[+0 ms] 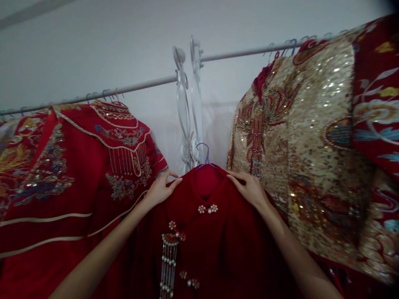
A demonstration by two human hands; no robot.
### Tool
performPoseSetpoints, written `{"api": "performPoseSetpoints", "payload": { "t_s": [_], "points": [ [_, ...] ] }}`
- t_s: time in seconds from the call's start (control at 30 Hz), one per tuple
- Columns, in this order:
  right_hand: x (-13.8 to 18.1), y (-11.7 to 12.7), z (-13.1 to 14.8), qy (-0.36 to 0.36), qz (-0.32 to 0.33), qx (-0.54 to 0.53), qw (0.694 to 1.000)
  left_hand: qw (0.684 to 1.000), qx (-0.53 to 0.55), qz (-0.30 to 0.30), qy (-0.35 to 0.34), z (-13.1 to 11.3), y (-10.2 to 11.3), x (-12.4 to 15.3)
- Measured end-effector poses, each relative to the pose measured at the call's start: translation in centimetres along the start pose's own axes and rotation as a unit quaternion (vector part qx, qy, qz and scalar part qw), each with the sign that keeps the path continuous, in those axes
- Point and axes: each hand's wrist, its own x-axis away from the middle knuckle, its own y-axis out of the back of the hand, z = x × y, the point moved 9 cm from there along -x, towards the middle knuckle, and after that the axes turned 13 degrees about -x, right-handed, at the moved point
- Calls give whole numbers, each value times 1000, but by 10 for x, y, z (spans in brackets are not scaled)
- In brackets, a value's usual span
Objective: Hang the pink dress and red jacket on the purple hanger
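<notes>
A dark red jacket [215, 236] with beaded flower fastenings and a hanging bead tassel [168, 261] is in front of me on a purple hanger [207, 154]. My left hand [162, 187] pinches its shoulder on the left side, thumb on the front and fingers behind. On the opposite shoulder, my right hand [249, 189] grips the cloth in the same way. The hanger's hook stands up out of the collar, in front of the white metal rack posts; I cannot tell whether it hangs on anything.
To the left, red embroidered garments [121, 137] hang from a metal rail [146, 86]. A gold sequined jacket [311, 137] and other red garments hang along another rail [240, 54] at right. Two ornate white posts [197, 95] stand between the rails against a pale wall.
</notes>
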Motion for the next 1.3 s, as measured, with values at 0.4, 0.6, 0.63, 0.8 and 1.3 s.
{"api": "performPoseSetpoints", "payload": {
  "t_s": [0.4, 0.6, 0.63, 0.8, 1.3],
  "points": [
    [29, -30, 9, -9, 61, -23, 998, 994, 73, 87, 5, 17, -23, 36],
    [49, -25, 17, -11, 17, 21, 1000, 995, 63, 75, 4, 24, -26, 52],
    [45, -18, 18, -11, 4, 32, 999, 995, 63, 74, -6, 20, -24, 47],
    [10, 31, 22, -24, -55, 98, 993, 996, 29, 55, -61, -20, -1, -7],
    [-38, -15, 22, -23, 28, 100, 994, 997, 41, 51, -35, 29, -8, -30]
  ]
}}
